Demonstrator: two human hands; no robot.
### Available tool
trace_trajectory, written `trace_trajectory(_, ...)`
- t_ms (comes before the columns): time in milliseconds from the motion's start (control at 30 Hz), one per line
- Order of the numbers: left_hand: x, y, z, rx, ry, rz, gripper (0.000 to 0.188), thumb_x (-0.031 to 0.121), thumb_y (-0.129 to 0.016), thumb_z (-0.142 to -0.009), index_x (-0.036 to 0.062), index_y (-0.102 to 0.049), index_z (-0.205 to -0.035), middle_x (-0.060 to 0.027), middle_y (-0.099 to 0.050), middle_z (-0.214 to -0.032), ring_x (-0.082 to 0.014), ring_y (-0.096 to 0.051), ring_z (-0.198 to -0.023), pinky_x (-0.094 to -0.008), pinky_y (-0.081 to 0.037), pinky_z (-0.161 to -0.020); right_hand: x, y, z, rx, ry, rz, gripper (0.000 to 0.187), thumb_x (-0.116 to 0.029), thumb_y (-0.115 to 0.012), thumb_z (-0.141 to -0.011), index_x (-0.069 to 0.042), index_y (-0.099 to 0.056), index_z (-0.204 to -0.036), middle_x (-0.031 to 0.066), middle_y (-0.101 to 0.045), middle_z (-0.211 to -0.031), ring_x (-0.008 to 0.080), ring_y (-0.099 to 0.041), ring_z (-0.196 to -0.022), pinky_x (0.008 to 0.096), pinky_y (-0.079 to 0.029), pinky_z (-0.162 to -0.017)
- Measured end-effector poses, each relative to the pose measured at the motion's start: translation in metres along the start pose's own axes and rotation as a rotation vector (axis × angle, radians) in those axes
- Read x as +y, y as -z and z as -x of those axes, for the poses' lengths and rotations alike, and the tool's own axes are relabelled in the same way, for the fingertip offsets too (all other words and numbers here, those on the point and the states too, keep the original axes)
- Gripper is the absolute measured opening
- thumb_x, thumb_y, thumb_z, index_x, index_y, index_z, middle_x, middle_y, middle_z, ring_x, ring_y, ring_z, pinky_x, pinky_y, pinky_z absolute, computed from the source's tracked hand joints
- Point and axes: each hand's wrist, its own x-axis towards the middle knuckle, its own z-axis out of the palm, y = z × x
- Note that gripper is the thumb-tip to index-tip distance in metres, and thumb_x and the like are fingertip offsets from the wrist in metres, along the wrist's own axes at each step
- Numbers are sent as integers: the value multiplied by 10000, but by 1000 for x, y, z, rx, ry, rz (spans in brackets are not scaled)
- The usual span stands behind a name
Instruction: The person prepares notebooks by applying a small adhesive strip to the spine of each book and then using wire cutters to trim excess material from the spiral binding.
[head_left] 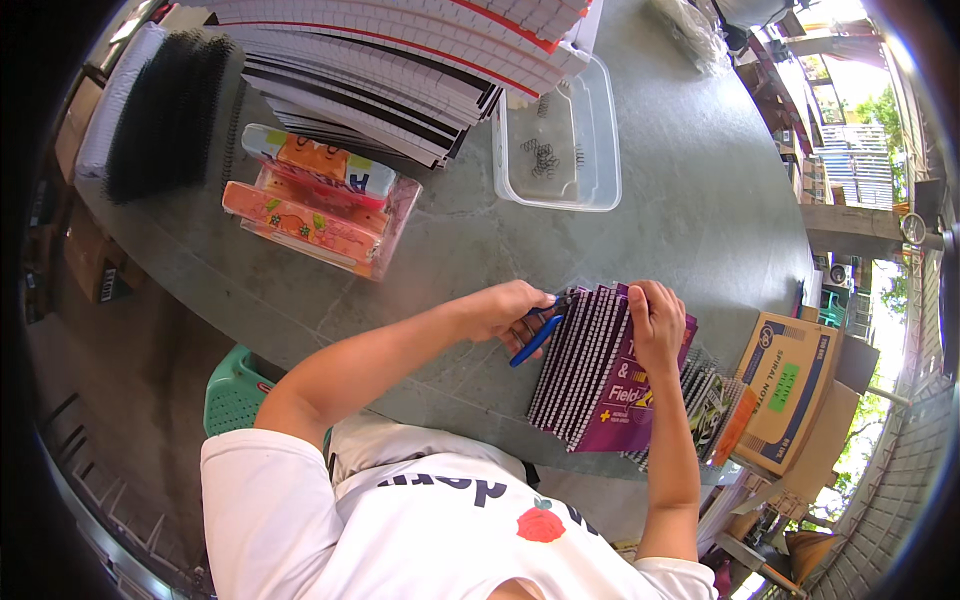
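My left hand (pixel 506 312) is closed around blue-handled pliers (pixel 537 341). The tool's jaws meet the far left corner of a stack of purple spiral notebooks (pixel 612 412), at the ends of the wire coils. These notebooks lie fanned in overlapping layers near the table's front edge, coil edges to the left. My right hand (pixel 656 325) grips the far side of the stack, thumb on the top cover and fingers curled over the edge. Whether the jaws are closed on a wire is too small to tell.
A clear plastic tub (pixel 606 160) with a few loose wire coils stands beyond the notebooks. Pink-orange packages (pixel 320 215), tall paper stacks (pixel 390 75) and a bundle of black coils (pixel 165 115) occupy the far left. More spiral notebooks (pixel 706 400) and a cardboard box (pixel 785 385) are at right.
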Motion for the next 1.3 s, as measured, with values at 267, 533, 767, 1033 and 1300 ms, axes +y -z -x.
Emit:
trace_trajectory(267, -2, 6, -5, -82, 34, 160, 333, 328, -405, -936, 22, -530, -977, -166, -594, -891, -298, -631, -764, -452, -518, -618, -1, 0, 0, 13, 6, -4, 388, -402, -448, -904, -59, -623, -850, 78, -621, -840, 265, -558, -838, 363, -371, -804)
trace_trajectory(533, -30, -40, -6, 603, -541, -1188, 306, 249, -398, -937, -22, -531, -882, -221, -609, -809, -347, -634, -709, -446, -510, -644, -2, -1, -1, 0, 5, 0, 394, -409, -445, -906, -62, -622, -846, 71, -623, -841, 261, -557, -832, 360, -372, -804)
trace_trajectory(767, -3, -11, 2, 400, -468, -1035, 325, 289, -386, -941, 24, -573, -921, -198, -620, -847, -320, -639, -768, -445, -527, -624, 0, 0, 0, -11, -7, -3, 416, -425, -432, -910, -59, -621, -850, 76, -621, -841, 262, -557, -833, 359, -369, -814)
trace_trajectory(1033, 11, -14, 10, -20, -26, -34, 379, 330, -392, -940, -18, -521, -1016, -176, -592, -933, -293, -629, -801, -438, -523, -675, -2, 0, 0, -6, -10, 1, 419, -425, -430, -911, -57, -622, -854, 79, -621, -844, 264, -555, -840, 358, -369, -817)
trace_trajectory(1300, 7, -11, 11, -13, 9, 90, 375, 316, -363, -940, -17, -530, -986, -190, -607, -895, -308, -635, -762, -454, -508, -649, -2, 1, 0, -10, -16, -5, 416, -425, -433, -908, -58, -623, -853, 76, -622, -845, 263, -556, -839, 359, -368, -819)
